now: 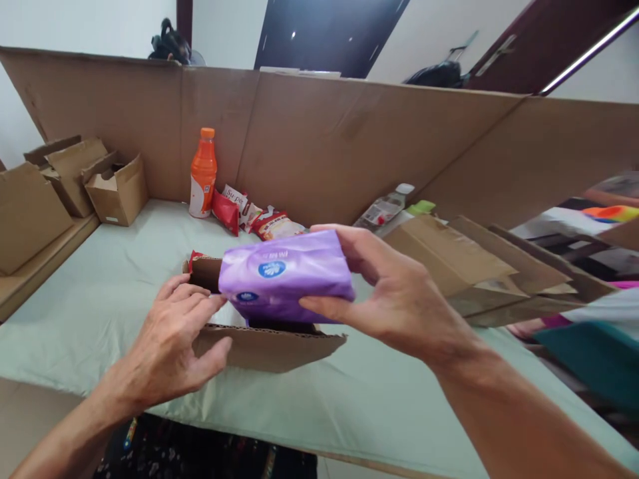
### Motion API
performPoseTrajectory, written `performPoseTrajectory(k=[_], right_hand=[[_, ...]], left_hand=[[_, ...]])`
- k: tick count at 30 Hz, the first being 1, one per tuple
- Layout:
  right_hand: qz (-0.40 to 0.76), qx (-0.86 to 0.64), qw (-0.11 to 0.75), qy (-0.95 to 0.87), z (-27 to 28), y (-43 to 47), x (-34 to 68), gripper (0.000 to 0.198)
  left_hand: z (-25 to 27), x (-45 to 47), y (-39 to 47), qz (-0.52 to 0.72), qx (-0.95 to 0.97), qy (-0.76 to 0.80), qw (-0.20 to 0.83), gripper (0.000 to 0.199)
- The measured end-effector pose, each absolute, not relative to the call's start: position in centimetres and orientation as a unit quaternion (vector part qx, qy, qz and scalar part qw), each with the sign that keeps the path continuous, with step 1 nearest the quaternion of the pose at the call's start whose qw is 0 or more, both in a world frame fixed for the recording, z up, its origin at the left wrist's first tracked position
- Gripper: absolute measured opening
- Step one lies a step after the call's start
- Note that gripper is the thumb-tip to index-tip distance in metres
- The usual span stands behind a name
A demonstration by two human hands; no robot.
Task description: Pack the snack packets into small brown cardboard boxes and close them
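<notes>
A purple soft pack of tissues point(292, 276) with blue oval labels is in my right hand point(387, 293), thumb along its near side and fingers behind its right end. The pack is tilted over an open cardboard box point(269, 349) and hides most of the box's inside. My left hand point(177, 339) is at the left end of the box, its thumb apart from the fingers. Its fingertips are by the box's edge and the left end of the pack; contact with the pack I cannot tell. A small red wrapper corner point(196, 255) shows behind the box.
An orange drink bottle point(203, 174) and several snack packets point(269, 223) stand along the cardboard wall point(319, 146). Small cartons point(117, 189) are at the left. A clear bottle point(384, 207) and folded cardboard boxes point(449, 256) lie at the right, near another person's arm point(614, 193).
</notes>
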State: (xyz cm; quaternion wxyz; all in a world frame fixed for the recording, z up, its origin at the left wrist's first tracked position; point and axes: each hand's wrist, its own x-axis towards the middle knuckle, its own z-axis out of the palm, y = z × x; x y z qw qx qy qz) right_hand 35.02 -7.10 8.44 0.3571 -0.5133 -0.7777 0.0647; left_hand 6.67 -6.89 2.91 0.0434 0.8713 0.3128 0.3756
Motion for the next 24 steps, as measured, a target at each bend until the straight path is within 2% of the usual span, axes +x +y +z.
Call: performPoseTrajectory(k=[2, 5, 7, 10, 13, 20, 24], right_hand=[[-0.024, -0.505, 0.301, -0.809, 8.7, -7.8, 35.1, 0.058], [-0.154, -0.473, 0.232, -0.836, 9.5, -8.8, 34.7, 0.054], [-0.194, -0.467, 0.169, -0.846, 10.0, -8.9, 34.1, 0.047], [-0.200, -0.469, 0.063, -0.858, 10.4, -8.2, 33.2, 0.035], [-0.193, -0.466, 0.002, -0.864, 11.0, -7.4, 32.9, 0.027], [-0.173, -0.436, -0.001, -0.883, 11.7, -7.3, 33.3, 0.034], [-0.138, -0.467, -0.057, -0.871, 10.4, -6.6, 31.4, 0.028]], left_hand=[[2.9, 6.5, -7.0, 0.369, 0.874, 0.317, 0.013, 0.015], [2.9, 6.4, -7.2, 0.367, 0.873, 0.320, 0.005, 0.017], [2.9, 6.4, -7.2, 0.366, 0.875, 0.317, 0.008, 0.017], [2.9, 6.4, -7.3, 0.366, 0.877, 0.312, 0.006, 0.017], [3.0, 6.4, -7.3, 0.365, 0.878, 0.311, 0.002, 0.017], [3.0, 6.0, -7.4, 0.346, 0.887, 0.306, 0.019, 0.017], [2.9, 6.1, -7.2, 0.350, 0.886, 0.303, 0.020, 0.016]])
